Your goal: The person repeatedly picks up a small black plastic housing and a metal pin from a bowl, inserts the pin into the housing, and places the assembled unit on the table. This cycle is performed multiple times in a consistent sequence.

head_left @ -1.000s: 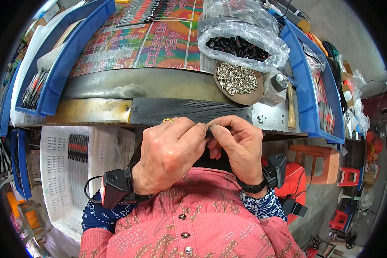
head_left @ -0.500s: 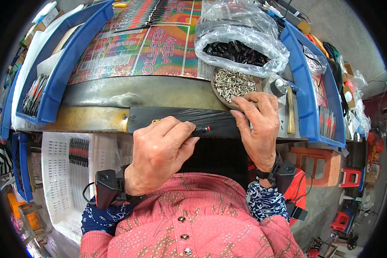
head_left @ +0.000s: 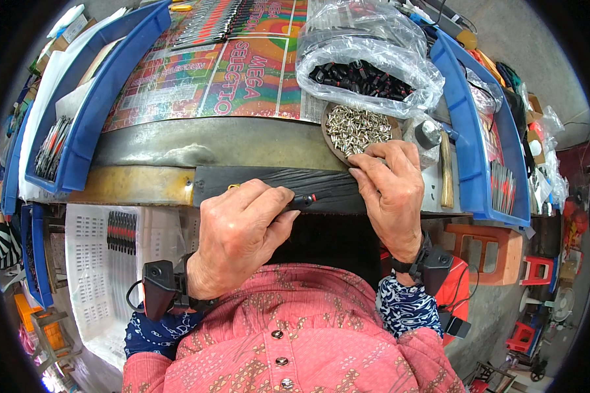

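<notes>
a cluttered workbench [head_left: 177, 141] with blue bins [head_left: 95, 111] along both sides; red and orange plastic stools [head_left: 485, 252] stand on the grey floor [head_left: 491, 321] at right.

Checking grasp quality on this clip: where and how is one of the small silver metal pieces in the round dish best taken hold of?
Pinch one piece from the top of the heap in the round dish, coming from above on the near side, where the right hand already rests at the rim. The dish is shallow and open-topped, and a plastic bag crowds its far side.

Black part [head_left: 303, 200] mostly inside left hand [head_left: 242, 229]
</notes>
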### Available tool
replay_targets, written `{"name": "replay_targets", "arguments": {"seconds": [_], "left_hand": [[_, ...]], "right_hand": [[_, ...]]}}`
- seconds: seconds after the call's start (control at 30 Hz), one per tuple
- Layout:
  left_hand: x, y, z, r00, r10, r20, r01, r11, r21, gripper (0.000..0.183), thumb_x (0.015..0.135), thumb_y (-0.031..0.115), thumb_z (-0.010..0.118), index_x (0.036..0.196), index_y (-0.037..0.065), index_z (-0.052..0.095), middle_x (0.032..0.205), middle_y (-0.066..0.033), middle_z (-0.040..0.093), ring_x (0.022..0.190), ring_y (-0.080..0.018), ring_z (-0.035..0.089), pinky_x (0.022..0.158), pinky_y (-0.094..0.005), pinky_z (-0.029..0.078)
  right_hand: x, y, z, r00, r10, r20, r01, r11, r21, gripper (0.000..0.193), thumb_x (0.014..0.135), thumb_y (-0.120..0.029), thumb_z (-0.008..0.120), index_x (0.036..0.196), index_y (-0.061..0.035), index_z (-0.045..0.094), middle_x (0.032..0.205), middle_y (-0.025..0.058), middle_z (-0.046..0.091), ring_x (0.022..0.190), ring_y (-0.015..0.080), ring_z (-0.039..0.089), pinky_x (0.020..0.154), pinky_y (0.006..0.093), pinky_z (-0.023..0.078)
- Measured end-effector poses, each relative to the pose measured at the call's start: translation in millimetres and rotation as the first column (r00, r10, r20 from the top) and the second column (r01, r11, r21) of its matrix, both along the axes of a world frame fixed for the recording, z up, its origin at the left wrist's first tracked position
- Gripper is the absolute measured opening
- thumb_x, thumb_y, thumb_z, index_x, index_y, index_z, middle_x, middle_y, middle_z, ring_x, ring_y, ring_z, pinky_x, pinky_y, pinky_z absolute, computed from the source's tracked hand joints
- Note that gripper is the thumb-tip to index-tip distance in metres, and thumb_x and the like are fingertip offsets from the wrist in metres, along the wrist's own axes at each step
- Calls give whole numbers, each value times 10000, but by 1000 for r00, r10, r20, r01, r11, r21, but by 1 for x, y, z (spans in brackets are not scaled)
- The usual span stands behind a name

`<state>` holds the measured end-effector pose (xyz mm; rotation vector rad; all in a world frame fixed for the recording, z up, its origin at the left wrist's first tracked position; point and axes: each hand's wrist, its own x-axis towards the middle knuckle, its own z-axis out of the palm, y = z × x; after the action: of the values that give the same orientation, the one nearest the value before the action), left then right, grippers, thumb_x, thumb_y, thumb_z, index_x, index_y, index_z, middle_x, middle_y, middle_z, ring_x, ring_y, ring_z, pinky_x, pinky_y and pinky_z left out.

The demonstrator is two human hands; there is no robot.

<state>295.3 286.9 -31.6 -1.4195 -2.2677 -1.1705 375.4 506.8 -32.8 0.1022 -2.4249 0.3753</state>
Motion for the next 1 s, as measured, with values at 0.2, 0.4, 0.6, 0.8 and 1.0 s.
{"name": "replay_targets", "arguments": {"seconds": [0.2,0.4,0.6,0.8,1.0], "left_hand": [[2,-2,0,1000,-14,2,14,1000,2,231,705,58,760,907,39,648,757,-90,598,655,-285,616,581,-376,502],[4,-6,1,1000,-18,10,18,1000,3,231,711,62,760,911,41,646,758,-94,595,658,-287,614,584,-383,500],[6,-7,-1,1000,-23,9,23,999,23,233,712,60,760,913,44,643,746,-93,583,650,-290,605,578,-385,495],[7,-9,-1,1000,-17,13,16,1000,26,228,707,59,760,901,52,640,739,-89,576,644,-290,600,571,-384,492],[8,-9,-2,1000,-10,12,9,999,31,225,706,64,761,891,62,633,728,-86,560,638,-287,595,566,-384,490]], "right_hand": [[0,2,5,998,27,56,-21,995,-97,174,726,9,712,895,-30,691,891,100,634,890,306,566,795,397,465],[1,4,6,995,49,87,-28,974,-226,107,761,3,673,862,-30,683,878,101,642,878,304,564,790,391,461],[1,6,3,995,51,81,-29,966,-257,69,777,-16,663,846,-23,672,852,104,635,857,301,560,782,384,454],[1,5,1,997,20,69,-4,975,-223,62,775,-26,675,836,-20,662,845,103,628,850,307,553,777,390,450],[3,4,2,999,17,48,-8,985,-174,72,771,-18,677,842,-22,664,861,102,628,865,308,553,784,390,451]]}}
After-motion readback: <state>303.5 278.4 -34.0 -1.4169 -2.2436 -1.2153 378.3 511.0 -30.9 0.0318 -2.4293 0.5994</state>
